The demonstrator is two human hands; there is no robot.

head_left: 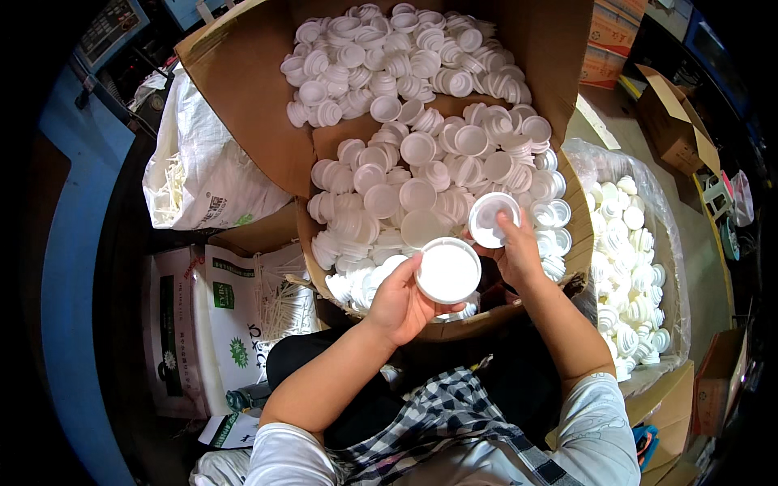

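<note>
My left hand (403, 301) grips a round white plastic lid (448, 270) by its edge, with the shallow hollow side facing up. Just right of it and slightly farther off, my right hand (516, 248) holds a second white lid (493, 220), the thumb pressed onto its face. The two lids are close together; whether they touch I cannot tell. Both hands are over the near edge of a large open cardboard box (243, 105), which holds a heap of similar white lids (417, 148). Fingers beneath each lid are mostly hidden.
At right stands a clear plastic-lined box of white caps (632, 267). A white woven sack (215, 166) with thin white pieces sits left, above a printed carton (174, 332) and loose white sticks (284, 296). Brown cartons (673, 121) stand far right; blue machinery (77, 243) borders the left.
</note>
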